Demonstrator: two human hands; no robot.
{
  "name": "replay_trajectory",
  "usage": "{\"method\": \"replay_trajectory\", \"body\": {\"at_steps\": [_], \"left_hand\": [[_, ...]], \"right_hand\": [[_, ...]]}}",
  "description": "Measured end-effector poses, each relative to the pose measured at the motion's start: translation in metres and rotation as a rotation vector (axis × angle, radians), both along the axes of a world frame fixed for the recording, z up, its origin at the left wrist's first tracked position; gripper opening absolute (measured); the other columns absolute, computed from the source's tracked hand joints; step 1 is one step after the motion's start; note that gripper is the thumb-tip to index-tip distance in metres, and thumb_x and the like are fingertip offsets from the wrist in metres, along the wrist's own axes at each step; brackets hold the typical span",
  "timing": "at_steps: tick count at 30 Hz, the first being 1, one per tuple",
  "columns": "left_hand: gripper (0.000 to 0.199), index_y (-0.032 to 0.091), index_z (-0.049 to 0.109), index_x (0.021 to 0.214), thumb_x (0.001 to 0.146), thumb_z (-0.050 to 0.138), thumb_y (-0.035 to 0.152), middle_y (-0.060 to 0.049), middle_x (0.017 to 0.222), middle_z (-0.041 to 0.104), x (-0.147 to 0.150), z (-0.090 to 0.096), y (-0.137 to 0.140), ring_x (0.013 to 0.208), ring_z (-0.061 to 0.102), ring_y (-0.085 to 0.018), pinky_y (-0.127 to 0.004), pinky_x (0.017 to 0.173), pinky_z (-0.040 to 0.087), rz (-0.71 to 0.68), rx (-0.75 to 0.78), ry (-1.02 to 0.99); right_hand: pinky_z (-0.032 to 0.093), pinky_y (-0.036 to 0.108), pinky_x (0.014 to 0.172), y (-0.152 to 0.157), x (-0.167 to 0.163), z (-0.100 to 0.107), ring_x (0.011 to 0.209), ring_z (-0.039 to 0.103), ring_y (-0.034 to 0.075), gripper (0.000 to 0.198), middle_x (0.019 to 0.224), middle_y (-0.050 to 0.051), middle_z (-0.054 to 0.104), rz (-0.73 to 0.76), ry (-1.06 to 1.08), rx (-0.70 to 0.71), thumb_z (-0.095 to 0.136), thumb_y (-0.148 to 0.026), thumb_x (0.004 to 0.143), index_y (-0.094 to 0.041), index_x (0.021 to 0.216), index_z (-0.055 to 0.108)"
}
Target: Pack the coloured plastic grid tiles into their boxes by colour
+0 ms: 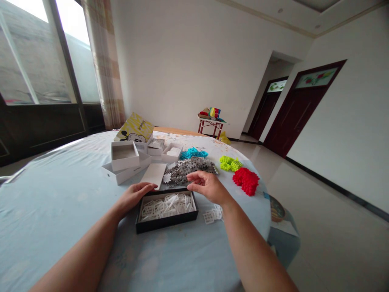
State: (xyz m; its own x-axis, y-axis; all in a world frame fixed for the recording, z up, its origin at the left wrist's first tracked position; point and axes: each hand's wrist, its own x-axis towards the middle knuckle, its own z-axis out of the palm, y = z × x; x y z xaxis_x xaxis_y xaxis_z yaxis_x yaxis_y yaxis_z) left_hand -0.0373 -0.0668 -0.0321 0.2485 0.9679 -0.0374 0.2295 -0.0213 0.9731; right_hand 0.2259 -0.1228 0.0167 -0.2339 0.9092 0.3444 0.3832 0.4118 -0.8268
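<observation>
Standing open before the person, the black-sided box [166,224] sat on the cloth-covered table [60,202], well filled with a jumble of white lattice pieces [168,206]. The left hand [133,198] was at its far left corner, fingers close together and reaching along the rim; whether they pressed on the box, I could not tell. The right hand [209,187] hung about the far right corner, its thumb and forefinger parted, with nothing visible between them. The step in hand looked like handling the white pieces at the box, the right hand being without a grip. The next move, as I judged it, called for a light pinch on a single piece, since the pieces lay tangled and could drag one another along. Just right of the box, a few loose white pieces [210,216] lay partly hidden by the right arm [252,239]. Beyond the box came a flat white panel [154,175] and a grey heap [176,173], then a blue heap [193,153]; off to the right were a green heap [230,163] and a red heap [246,181]. Farther left stood several white boxes [125,163], with a yellow printed box [135,126] tilted behind them
</observation>
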Motion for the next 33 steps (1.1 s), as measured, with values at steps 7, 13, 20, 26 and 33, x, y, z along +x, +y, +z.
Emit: {"method": "replay_trajectory", "body": {"at_steps": [7, 13, 20, 26, 33], "left_hand": [[0.046, 0.022, 0.073, 0.082, 0.059, 0.062, 0.06, -0.003, 0.082, 0.074, -0.002, -0.003, 0.004, 0.08, 0.066, -0.023, -0.026, 0.069, 0.051, -0.003, 0.001, -0.001], [0.047, 0.021, 0.072, 0.084, 0.061, 0.062, 0.061, -0.003, 0.086, 0.074, -0.003, -0.006, 0.008, 0.08, 0.066, -0.023, -0.025, 0.068, 0.051, -0.021, -0.004, 0.023], [0.047, 0.021, 0.073, 0.084, 0.061, 0.062, 0.061, -0.004, 0.087, 0.074, -0.003, -0.008, 0.011, 0.084, 0.066, -0.025, -0.026, 0.071, 0.052, -0.039, 0.016, 0.028], [0.047, 0.021, 0.072, 0.084, 0.064, 0.059, 0.061, -0.003, 0.091, 0.074, -0.004, -0.009, 0.01, 0.087, 0.066, -0.025, -0.027, 0.074, 0.052, -0.038, 0.035, 0.062], [0.046, 0.021, 0.072, 0.084, 0.063, 0.06, 0.06, -0.004, 0.09, 0.074, -0.003, -0.005, 0.008, 0.087, 0.066, -0.026, -0.029, 0.074, 0.052, -0.04, 0.024, 0.04]], "right_hand": [[0.045, 0.028, 0.068, 0.0, 0.056, -0.015, 0.074, 0.059, 0.016, 0.034, 0.084, 0.005, 0.065, -0.227, -0.366, -0.09, 0.064, -0.042, 0.071, -0.017, 0.095, 0.064], [0.04, 0.028, 0.065, -0.013, 0.094, -0.035, 0.08, 0.059, 0.022, 0.057, 0.087, 0.007, 0.064, -0.363, -0.773, -0.266, 0.069, -0.063, 0.052, -0.02, 0.09, 0.064], [0.039, 0.027, 0.066, -0.026, 0.095, -0.056, 0.08, 0.057, 0.022, 0.07, 0.091, 0.008, 0.061, -0.338, -0.796, -0.261, 0.067, -0.071, 0.043, -0.02, 0.09, 0.062], [0.041, 0.026, 0.07, -0.018, 0.079, -0.056, 0.082, 0.055, 0.019, 0.066, 0.093, 0.006, 0.058, -0.205, -0.765, -0.29, 0.075, -0.057, 0.044, -0.018, 0.095, 0.061], [0.04, 0.021, 0.057, -0.007, 0.074, -0.058, 0.067, 0.052, 0.012, 0.051, 0.078, -0.001, 0.056, -0.084, -0.548, -0.446, 0.079, -0.038, 0.05, -0.016, 0.092, 0.062]]}}
